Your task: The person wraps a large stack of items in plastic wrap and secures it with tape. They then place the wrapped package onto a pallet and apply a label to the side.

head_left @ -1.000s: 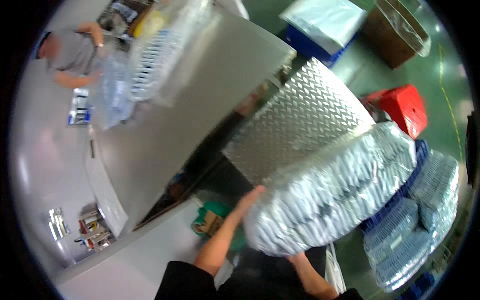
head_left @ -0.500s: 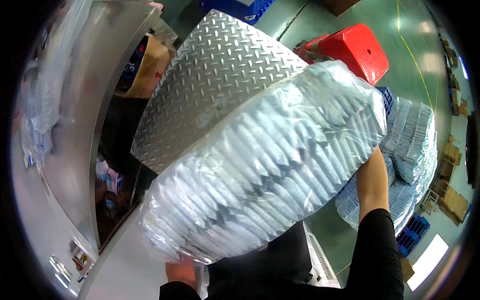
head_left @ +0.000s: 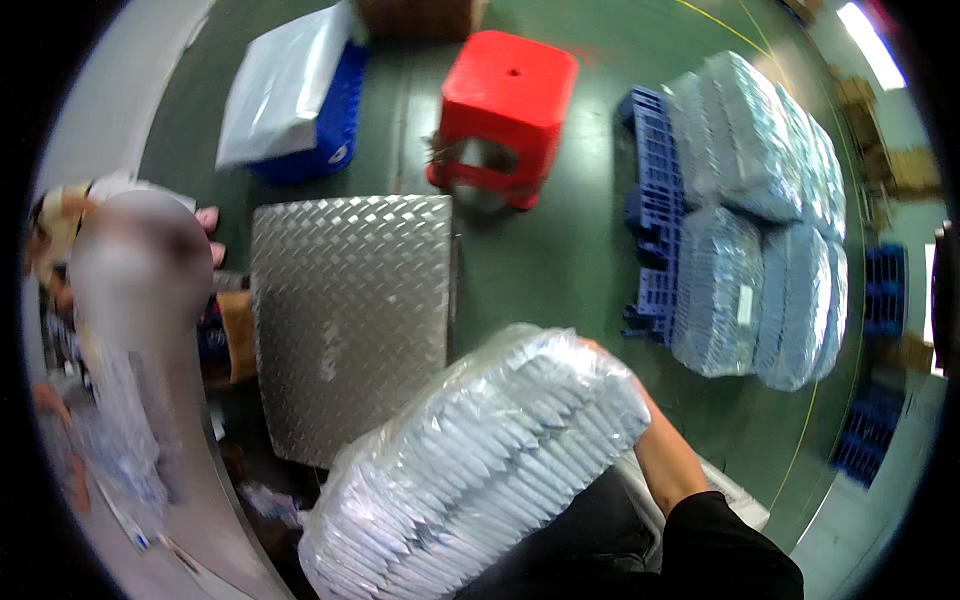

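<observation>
I carry a large clear plastic bundle (head_left: 480,460) packed with rows of white and pale blue packets, held low in front of me. My right hand (head_left: 600,350) grips its far right end, mostly hidden behind the plastic, and its black-sleeved forearm (head_left: 665,455) runs up from the lower right. My left hand is hidden beneath the bundle. The bundle hangs over the near corner of a diamond-plate metal platform (head_left: 350,310).
A red plastic stool (head_left: 505,100) stands beyond the platform. A blue pallet (head_left: 650,210) on the right carries several similar bundles (head_left: 760,250). A blue crate with a white bag (head_left: 300,95) sits far left. Another person (head_left: 130,260) works at a grey table (head_left: 205,470).
The view has swung toward the floor and pallet. The bundle has dropped to the lower middle of the picture, and my left hand under it no longer shows.
</observation>
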